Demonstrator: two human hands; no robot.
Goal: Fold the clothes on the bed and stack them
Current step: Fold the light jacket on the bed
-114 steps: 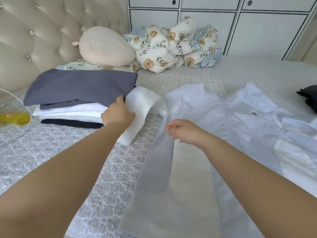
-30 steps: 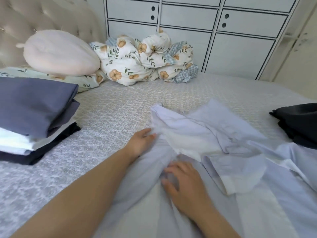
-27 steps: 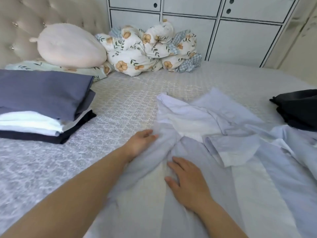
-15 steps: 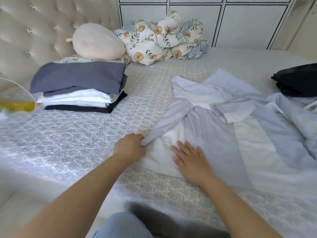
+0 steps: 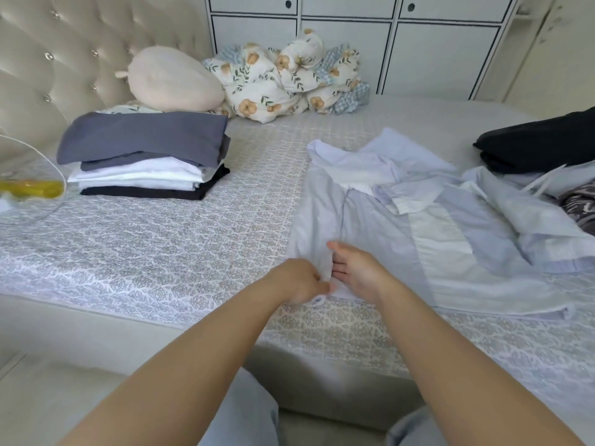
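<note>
Shirt [image 5: 380, 226] lies spread on the bed [image 5: 180, 252], right of the stack [image 5: 145, 156]. Since half a second ago both hands have slid to its near hem: the left hand [image 5: 299, 280] pinches the hem, and the right hand [image 5: 357, 272], earlier flat on the cloth, now lies beside it, fingers loose. How far the pinch closes is hidden. Dark clothes [image 5: 541, 143] lie far right, a pillow [image 5: 174, 80] behind the stack.

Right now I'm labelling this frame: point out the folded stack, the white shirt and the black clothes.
folded stack [image 5: 145, 156], head view, on its grey top layer.
white shirt [image 5: 386, 226], head view, on its folded body panel.
black clothes [image 5: 541, 140], head view, on the pile's top.
</note>
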